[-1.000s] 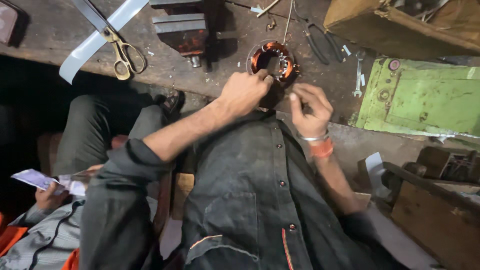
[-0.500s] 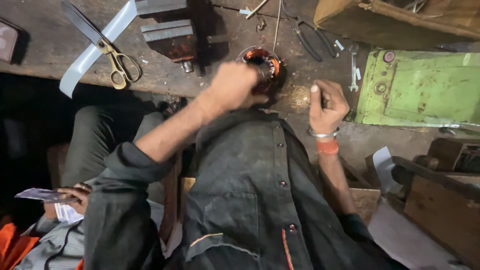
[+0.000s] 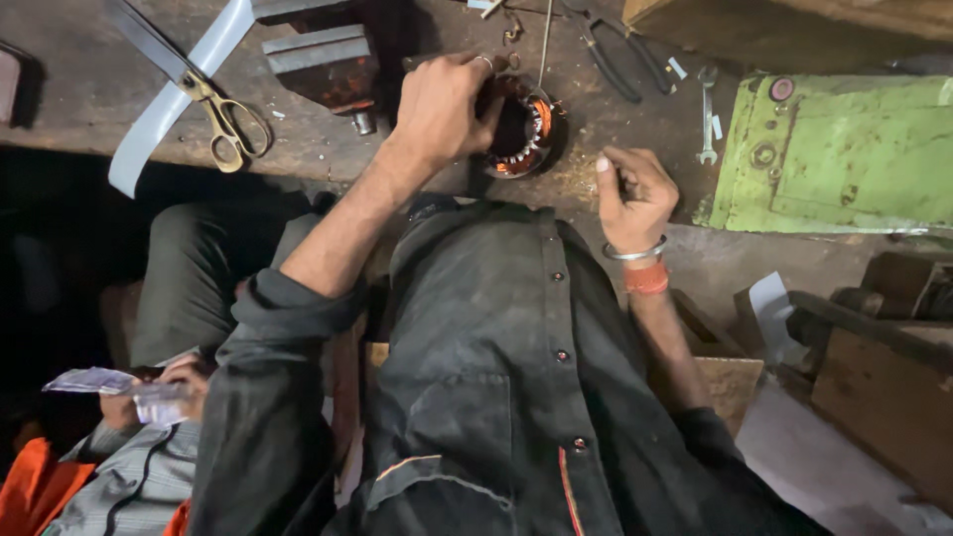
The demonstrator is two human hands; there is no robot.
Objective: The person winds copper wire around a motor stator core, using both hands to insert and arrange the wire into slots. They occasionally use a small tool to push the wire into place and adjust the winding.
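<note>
The stator (image 3: 521, 124), a round iron ring wound with copper coils, sits on the bench (image 3: 89, 94) straight ahead of my chest. My left hand (image 3: 442, 104) is clamped over its near-left rim, fingers curled down onto the windings. My right hand (image 3: 630, 194) rests just right of the stator, apart from it, fingers folded into a loose fist; whether anything is pinched inside I cannot tell. A thin wire (image 3: 544, 40) runs up from the stator's far edge. Left of the stator stands a vise (image 3: 318, 65), and further left lie scissors (image 3: 204, 94) across a pale strip (image 3: 164, 114). Beyond the stator, to the right, are pliers (image 3: 606, 45), then a small spanner (image 3: 707, 114) and a green metal box (image 3: 844, 159). Far down to the left, another person's hands hold paper notes (image 3: 99, 382).

I reckon the risk is my grip scraping the copper's thin coating or bending a coil, or the loose stator sliding on the gritty wood.
</note>
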